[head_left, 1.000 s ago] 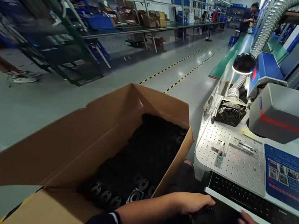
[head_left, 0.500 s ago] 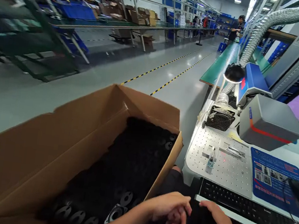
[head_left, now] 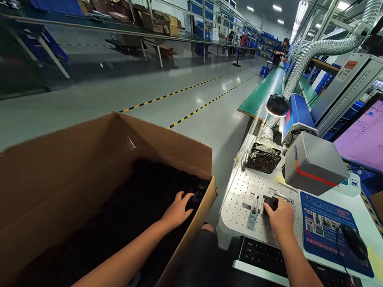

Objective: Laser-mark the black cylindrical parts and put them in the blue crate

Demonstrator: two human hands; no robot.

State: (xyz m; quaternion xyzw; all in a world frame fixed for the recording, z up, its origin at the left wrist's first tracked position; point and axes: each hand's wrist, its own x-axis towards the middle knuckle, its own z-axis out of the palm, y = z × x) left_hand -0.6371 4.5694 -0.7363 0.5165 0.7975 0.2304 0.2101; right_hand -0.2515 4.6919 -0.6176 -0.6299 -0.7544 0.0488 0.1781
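My left hand (head_left: 176, 212) reaches into the large cardboard box (head_left: 163, 142), its fingers curled round a black part (head_left: 194, 200) near the box's right wall. Many dark parts fill the box, mostly too dark to tell apart. On the perforated metal plate (head_left: 235, 214), my right hand (head_left: 282, 216) grips a small black part (head_left: 272, 203) beside the metal fixture blocks. A clamp with a light metal bracket (head_left: 253, 212) stands just left of that hand.
Behind the plate are a fan (head_left: 263, 158) and a grey machine head (head_left: 316, 163). A keyboard (head_left: 264, 258), mouse (head_left: 354, 241) and blue mat (head_left: 329, 216) lie nearby. A monitor (head_left: 381, 134) stands right. A person (head_left: 279, 52) is at the far bench.
My left hand has moved from over my lap into the box and holds a black part. My right hand has gone forward onto the plate with a black part. The view has shifted right.
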